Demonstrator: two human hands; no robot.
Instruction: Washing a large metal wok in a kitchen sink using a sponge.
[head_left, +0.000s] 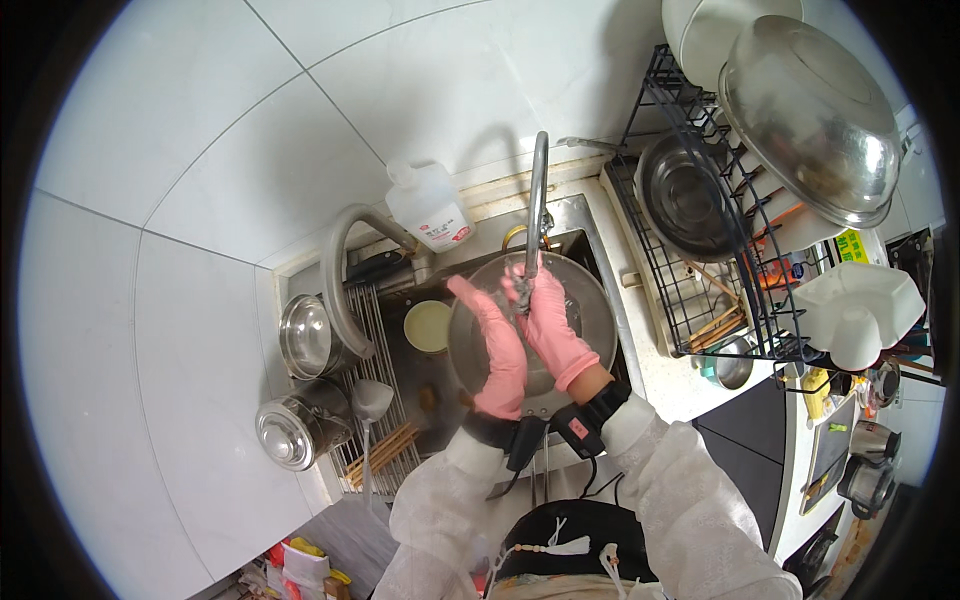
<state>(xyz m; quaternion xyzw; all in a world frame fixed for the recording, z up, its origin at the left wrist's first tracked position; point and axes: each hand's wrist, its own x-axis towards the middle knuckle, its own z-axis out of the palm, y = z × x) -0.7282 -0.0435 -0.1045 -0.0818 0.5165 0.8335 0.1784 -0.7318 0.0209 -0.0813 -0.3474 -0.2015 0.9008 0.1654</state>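
Note:
A large round metal pan (596, 322) lies in the sink under a curved faucet (538, 187), its riveted handle end towards me. My right hand (551, 330), in a pink rubber glove, is over the pan with its fingers beneath the spout. Grey, wet-looking material shows at those fingers; I cannot tell whether it is a wire scourer or splashing water. My left hand (499, 360), gloved likewise, is over the pan's left side with its fingers curved upward. Its palm side is hidden. Left of the pan, a pale yellow-green round bowl (427, 327) sits in the sink.
A black wire dish rack (679, 330) with a metal basin (810, 112) stands at right. Left are lidded metal pots (304, 424), a ladle (371, 401) and chopsticks (382, 454) on a slatted rack. A plastic jug (431, 206) stands behind; a grey hose (334, 262) arches over the left.

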